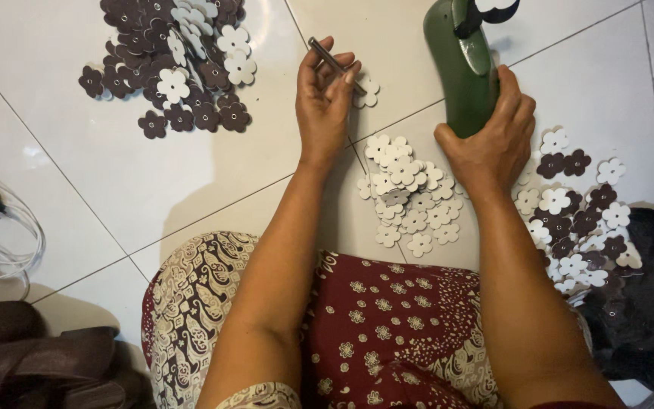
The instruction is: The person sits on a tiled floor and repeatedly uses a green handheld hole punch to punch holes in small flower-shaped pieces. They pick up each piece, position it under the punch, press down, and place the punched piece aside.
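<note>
— What's in the left hand?
— A thin metal rod, pinched between fingertips and thumb, palm up.
— And the right hand?
— Wrapped around the base of a green tool standing on the tiled floor.
— The flower cutouts?
— A white pile lies between both wrists; mixed brown-and-white ones just right of the right hand.

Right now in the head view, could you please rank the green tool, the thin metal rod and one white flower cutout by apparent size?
1. Green tool, under the right hand.
2. Metal rod, in the left hand.
3. White flower cutout, though nearness could skew this.
</note>
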Action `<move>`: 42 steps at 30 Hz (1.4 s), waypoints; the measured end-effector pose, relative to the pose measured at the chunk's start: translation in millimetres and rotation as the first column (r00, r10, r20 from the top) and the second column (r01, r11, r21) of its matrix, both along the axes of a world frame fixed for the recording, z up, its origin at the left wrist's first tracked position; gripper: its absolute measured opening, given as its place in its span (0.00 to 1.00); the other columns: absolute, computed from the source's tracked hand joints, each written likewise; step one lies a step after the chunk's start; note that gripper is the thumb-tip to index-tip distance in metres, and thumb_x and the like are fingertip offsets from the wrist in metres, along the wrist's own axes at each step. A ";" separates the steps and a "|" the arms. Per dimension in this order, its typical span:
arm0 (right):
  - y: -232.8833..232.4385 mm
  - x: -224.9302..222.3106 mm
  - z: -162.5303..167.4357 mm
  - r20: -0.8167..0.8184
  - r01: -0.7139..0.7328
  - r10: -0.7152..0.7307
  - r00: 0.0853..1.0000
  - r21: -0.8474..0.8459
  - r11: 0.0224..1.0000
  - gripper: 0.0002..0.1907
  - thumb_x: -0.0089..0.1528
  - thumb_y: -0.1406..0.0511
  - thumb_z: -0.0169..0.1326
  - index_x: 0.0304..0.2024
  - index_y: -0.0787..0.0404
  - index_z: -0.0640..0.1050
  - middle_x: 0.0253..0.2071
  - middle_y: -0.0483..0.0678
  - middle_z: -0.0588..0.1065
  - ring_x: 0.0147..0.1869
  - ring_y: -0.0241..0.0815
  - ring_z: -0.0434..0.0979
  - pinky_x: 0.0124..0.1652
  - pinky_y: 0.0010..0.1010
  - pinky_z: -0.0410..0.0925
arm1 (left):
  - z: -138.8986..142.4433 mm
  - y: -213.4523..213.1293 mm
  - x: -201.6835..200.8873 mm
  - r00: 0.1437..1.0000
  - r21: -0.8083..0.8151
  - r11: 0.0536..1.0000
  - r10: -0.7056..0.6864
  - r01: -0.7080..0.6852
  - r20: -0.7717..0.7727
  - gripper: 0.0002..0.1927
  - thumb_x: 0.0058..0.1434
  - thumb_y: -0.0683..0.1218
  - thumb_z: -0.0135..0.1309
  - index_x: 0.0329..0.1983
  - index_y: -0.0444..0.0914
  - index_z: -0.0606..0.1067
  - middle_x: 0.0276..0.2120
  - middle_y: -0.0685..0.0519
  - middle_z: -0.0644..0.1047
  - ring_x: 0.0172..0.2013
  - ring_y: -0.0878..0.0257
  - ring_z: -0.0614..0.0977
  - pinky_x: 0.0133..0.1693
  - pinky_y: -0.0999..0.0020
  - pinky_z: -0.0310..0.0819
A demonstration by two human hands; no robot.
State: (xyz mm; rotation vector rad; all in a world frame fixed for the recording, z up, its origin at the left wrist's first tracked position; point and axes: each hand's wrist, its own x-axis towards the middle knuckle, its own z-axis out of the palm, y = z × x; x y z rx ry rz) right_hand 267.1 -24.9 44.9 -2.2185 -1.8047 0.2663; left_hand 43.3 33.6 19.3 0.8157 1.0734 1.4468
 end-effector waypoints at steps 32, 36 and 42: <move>-0.8 4.2 -5.2 -0.009 0.002 -0.002 1.000 -0.037 0.999 0.53 0.53 0.58 0.69 0.76 0.52 0.55 0.60 0.54 0.60 0.62 0.58 0.66 0.54 0.51 0.69 | -3.8 -6.1 3.0 0.987 0.017 0.999 -0.044 0.047 -0.152 0.25 0.73 0.37 0.54 0.70 0.37 0.63 0.55 0.47 0.77 0.57 0.61 0.82 0.60 0.66 0.81; -0.4 3.9 -5.1 -0.009 -0.009 0.009 1.000 -0.021 1.000 0.53 0.53 0.58 0.69 0.76 0.51 0.55 0.60 0.54 0.60 0.62 0.58 0.67 0.55 0.51 0.69 | -5.8 -9.8 5.8 0.975 0.042 0.996 -0.072 0.082 -0.209 0.23 0.73 0.35 0.53 0.69 0.40 0.65 0.58 0.50 0.77 0.58 0.61 0.82 0.60 0.65 0.80; 3.7 0.0 7.1 -0.034 0.024 -0.026 0.999 -0.053 0.998 0.53 0.51 0.58 0.70 0.74 0.53 0.58 0.59 0.56 0.62 0.61 0.60 0.67 0.55 0.52 0.68 | -7.1 -18.8 7.0 0.893 0.149 0.977 -0.072 0.153 -0.443 0.22 0.69 0.31 0.53 0.63 0.42 0.71 0.58 0.53 0.77 0.59 0.62 0.82 0.61 0.67 0.80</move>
